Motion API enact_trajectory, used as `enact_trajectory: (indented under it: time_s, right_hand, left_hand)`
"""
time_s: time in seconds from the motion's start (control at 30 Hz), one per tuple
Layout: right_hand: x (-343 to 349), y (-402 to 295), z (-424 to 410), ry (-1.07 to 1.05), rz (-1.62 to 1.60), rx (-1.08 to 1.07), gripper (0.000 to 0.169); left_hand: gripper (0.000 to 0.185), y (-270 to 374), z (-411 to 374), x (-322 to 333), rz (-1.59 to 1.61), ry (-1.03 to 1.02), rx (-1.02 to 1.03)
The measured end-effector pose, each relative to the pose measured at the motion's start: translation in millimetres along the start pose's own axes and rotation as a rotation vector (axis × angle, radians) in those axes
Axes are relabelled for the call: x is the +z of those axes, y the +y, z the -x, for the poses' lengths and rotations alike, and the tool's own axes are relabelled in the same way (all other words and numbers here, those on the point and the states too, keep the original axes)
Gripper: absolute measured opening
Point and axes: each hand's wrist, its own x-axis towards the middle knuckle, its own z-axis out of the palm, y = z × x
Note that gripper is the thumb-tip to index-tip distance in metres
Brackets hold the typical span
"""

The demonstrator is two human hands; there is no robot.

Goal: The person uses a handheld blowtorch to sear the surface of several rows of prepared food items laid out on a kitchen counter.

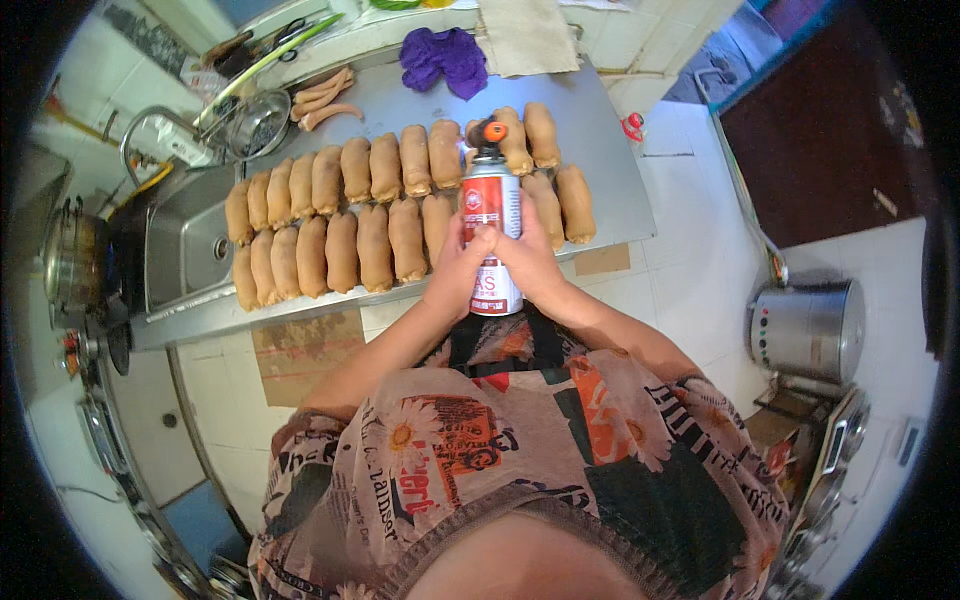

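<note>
Both of my hands are wrapped around a butane gas canister (493, 289) with a blowtorch head (491, 133) fitted on top. My left hand (459, 262) grips its left side and my right hand (534, 247) its right side, thumbs meeting in front. The canister stands upright in view, over two rows of pig's trotters. A pale bluish glow shows left of the torch head, beside a back-row trotter (445, 154). The front row, which includes a plump trotter (375, 247), is partly hidden behind the canister and my hands. All the trotters rest on a stainless steel counter (619, 169).
At the left are a sink (187, 247) with a curved faucet (142, 124) and a metal pot (75, 259). A metal bowl (259, 124), pale tail-like meat pieces (322, 97) and a purple cloth (444, 61) lie along the back. A steel drum-shaped cooker (810, 330) stands at right.
</note>
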Motion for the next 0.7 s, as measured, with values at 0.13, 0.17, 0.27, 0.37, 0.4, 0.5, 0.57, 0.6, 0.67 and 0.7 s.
enact_trajectory:
  time_s: [0.13, 0.17, 0.27, 0.37, 0.4, 0.5, 0.57, 0.6, 0.67, 0.7]
  right_hand:
    - [-6.7, -3.1, 5.9, 0.019, -0.014, 0.037, 0.055]
    - [-9.0, -2.6, 6.0, 0.019, -0.007, 0.035, 0.054]
    - [-6.1, -9.8, 6.7, -0.005, -0.075, 0.068, 0.053]
    - [-5.7, -10.2, 5.7, -0.007, -0.078, 0.063, 0.053]
    - [-5.3, -9.5, 5.8, -0.007, -0.072, 0.063, 0.052]
    - [-2.5, -13.8, 5.4, -0.033, -0.032, 0.023, 0.052]
    - [-3.1, -11.0, 3.5, -0.04, -0.032, 0.04, 0.051]
    - [-3.6, -9.4, 3.0, -0.042, -0.031, 0.048, 0.051]
    - [-3.3, -7.2, 2.4, -0.037, -0.025, 0.051, 0.051]
    - [-3.3, -6.5, 2.6, -0.034, -0.021, 0.053, 0.051]
  left_hand:
    - [0.065, 0.7, -0.5, 7.2, -0.002, -0.079, 0.023]
    - [0.066, 0.5, -1.3, 7.9, -0.006, -0.101, 0.048]
    - [0.072, 1.0, -1.6, 7.5, 0.03, -0.114, 0.011]
    - [0.073, 5.8, -0.4, 10.4, 0.016, -0.104, -0.001]
    - [0.073, 6.7, 0.6, 10.1, 0.007, -0.1, -0.003]
    - [0.074, 7.3, 0.1, 7.5, -0.006, -0.094, -0.012]
    - [0.069, 8.1, 1.7, 7.9, -0.004, -0.075, -0.004]
    - [0.066, 8.5, 2.5, 8.1, -0.003, -0.066, -0.001]
    - [0.067, 9.6, 2.6, 7.1, -0.001, -0.073, 0.001]
    - [0.068, 9.8, 2.5, 6.6, 0.0, -0.076, 0.001]
